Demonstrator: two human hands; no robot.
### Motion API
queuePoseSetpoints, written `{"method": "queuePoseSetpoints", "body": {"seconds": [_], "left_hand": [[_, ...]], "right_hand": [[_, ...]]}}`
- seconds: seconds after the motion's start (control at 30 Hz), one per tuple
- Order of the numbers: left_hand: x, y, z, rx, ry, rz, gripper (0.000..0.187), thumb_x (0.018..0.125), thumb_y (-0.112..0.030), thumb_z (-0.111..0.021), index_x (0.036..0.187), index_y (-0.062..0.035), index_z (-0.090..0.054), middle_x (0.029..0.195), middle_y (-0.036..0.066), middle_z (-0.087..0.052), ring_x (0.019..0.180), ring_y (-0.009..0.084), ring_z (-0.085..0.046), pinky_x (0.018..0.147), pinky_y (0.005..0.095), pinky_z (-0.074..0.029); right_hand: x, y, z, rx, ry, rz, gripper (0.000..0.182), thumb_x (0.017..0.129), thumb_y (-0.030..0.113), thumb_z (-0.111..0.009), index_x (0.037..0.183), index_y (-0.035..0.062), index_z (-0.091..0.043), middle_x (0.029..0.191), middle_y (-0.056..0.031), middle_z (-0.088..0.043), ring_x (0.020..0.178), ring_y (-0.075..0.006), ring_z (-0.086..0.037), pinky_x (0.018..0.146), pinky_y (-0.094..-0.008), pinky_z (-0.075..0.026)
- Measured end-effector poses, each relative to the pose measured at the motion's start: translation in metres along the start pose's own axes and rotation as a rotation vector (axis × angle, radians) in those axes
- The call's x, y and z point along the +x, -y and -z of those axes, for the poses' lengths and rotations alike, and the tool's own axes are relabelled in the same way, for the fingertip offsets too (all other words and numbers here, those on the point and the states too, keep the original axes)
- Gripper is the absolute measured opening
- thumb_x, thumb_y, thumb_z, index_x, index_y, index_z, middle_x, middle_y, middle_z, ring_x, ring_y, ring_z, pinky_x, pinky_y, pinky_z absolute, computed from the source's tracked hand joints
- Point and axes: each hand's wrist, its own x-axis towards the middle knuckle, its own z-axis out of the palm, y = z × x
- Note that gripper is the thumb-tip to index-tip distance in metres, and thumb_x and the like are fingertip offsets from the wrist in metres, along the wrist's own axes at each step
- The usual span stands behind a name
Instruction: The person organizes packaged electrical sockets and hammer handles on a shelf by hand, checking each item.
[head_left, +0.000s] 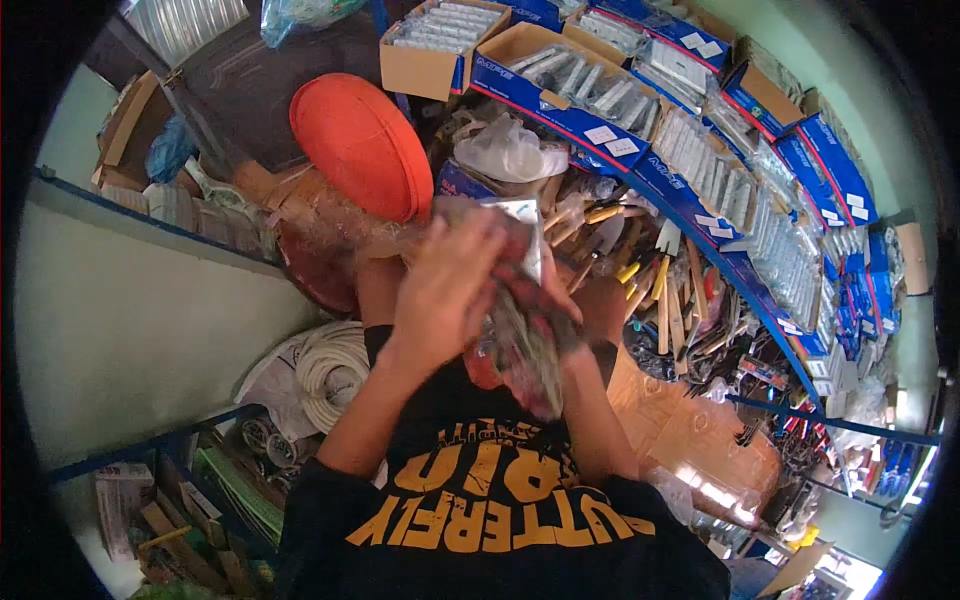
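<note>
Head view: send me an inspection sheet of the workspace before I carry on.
Surface: no worktable seen; the work is held in the air.
Job's things: a white box and a dark bundle, perhaps cloth, between the left hand and right hand.
Clutter: hand tools heaped at right; a plastic bag and a red round tub or lid ahead.
Grippers: two bare hands, blurred; grip unclear.
Cables: a pale coil at left; cable or hose, cannot tell.
Surroundings: blue cartons of packed goods, ahead and right.

One cloth (532, 350), one orange disc (355, 145)
</note>
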Motion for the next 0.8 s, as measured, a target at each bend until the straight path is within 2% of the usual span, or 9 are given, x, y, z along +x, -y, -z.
{"method": "queuePoseSetpoints", "body": {"seconds": [0.1,0.17,0.2,0.27,0.47,0.53,0.63,0.7,0.8], "left_hand": [[-0.009,0.027,-0.008,-0.108,-0.147,0.226,0.048,0.089,-0.011,-0.062,0.134,-0.0008,-0.051,0.139,0.016,-0.052,0.127,0.0306,-0.052,0.109,0.0435,-0.037],[-0.022,0.027,-0.018,-0.769,-0.165,0.824,0.041,0.099,-0.021,-0.054,0.134,-0.0001,-0.05,0.132,0.013,-0.057,0.117,0.0256,-0.058,0.104,0.0397,-0.043],[-0.027,0.023,-0.026,-0.772,-0.161,0.821,0.041,0.099,-0.021,-0.054,0.134,-0.0001,-0.05,0.132,0.013,-0.057,0.117,0.0256,-0.058,0.104,0.0397,-0.043],[-0.037,0.014,-0.041,-1.563,-0.497,1.057,0.042,0.103,-0.03,-0.049,0.131,0.0004,-0.05,0.123,0.009,-0.06,0.108,0.0203,-0.06,0.096,0.0372,-0.048],[-0.055,0.021,-0.033,-1.697,-0.629,1.162,0.048,0.103,-0.041,-0.043,0.129,-0.0021,-0.051,0.123,0.01,-0.06,0.113,0.0235,-0.059,0.093,0.0397,-0.05],[-0.061,0.029,-0.027,-1.823,-0.682,1.188,0.047,0.098,-0.045,-0.051,0.124,-0.0051,-0.055,0.107,0.011,-0.065,0.097,0.0274,-0.064,0.084,0.0442,-0.054],[-0.069,0.033,-0.031,-1.901,-0.782,1.051,0.046,0.098,-0.043,-0.05,0.123,-0.0052,-0.055,0.108,0.012,-0.065,0.098,0.0291,-0.064,0.085,0.0455,-0.054],[-0.064,0.03,-0.035,-2.318,-0.465,0.658,0.045,0.102,-0.038,-0.045,0.133,-0.0067,-0.051,0.126,0.012,-0.059,0.115,0.0265,-0.057,0.102,0.0409,-0.043],[-0.036,-0.006,-0.041,-1.567,-0.652,0.863,0.04,0.096,-0.018,-0.055,0.133,-0.0036,-0.05,0.125,0.014,-0.058,0.113,0.0268,-0.057,0.1,0.037,-0.042]], "right_hand": [[-0.002,-0.012,0.006,0.076,-0.02,-0.02,0.057,0.101,0.04,-0.043,0.146,0.0081,-0.032,0.137,-0.0123,-0.049,0.121,-0.0243,-0.053,0.098,-0.0372,-0.048],[0.003,-0.016,0.006,0.124,-0.041,0.014,0.07,0.098,0.054,-0.044,0.145,0.0039,-0.033,0.136,-0.0165,-0.05,0.12,-0.028,-0.056,0.097,-0.0406,-0.05],[0.005,-0.015,0.003,0.123,-0.046,0.017,0.07,0.098,0.054,-0.044,0.145,0.0039,-0.033,0.136,-0.0165,-0.05,0.12,-0.028,-0.056,0.097,-0.0406,-0.05],[0.006,-0.015,-0.002,-0.044,0.01,0.27,0.072,0.097,0.054,-0.046,0.144,0.0007,-0.034,0.135,-0.0151,-0.051,0.121,-0.0252,-0.055,0.1,-0.0403,-0.047],[0.003,-0.024,0.01,-0.192,-0.142,0.231,0.053,0.103,0.038,-0.045,0.14,0.0007,-0.039,0.128,-0.0104,-0.056,0.113,-0.0194,-0.058,0.096,-0.036,-0.048],[-0.001,-0.019,0.008,-0.042,-0.247,0.108,0.048,0.103,0.035,-0.045,0.137,0.0005,-0.043,0.124,-0.0088,-0.058,0.11,-0.0179,-0.059,0.094,-0.034,-0.048],[0.001,-0.03,0.015,-0.133,-0.256,0.081,0.044,0.104,0.031,-0.045,0.135,-0.0002,-0.045,0.121,-0.007,-0.057,0.109,-0.0156,-0.056,0.095,-0.031,-0.044],[0.004,-0.027,0.005,-0.268,-0.166,0.091,0.043,0.105,0.026,-0.043,0.137,-0.0024,-0.044,0.125,-0.0079,-0.052,0.115,-0.015,-0.048,0.102,-0.031,-0.036],[0.017,-0.026,0.003,-0.997,-0.104,0.377,0.045,0.106,0.027,-0.039,0.142,-0.0011,-0.038,0.127,-0.0109,-0.05,0.114,-0.0157,-0.046,0.102,-0.0311,-0.035]]}}
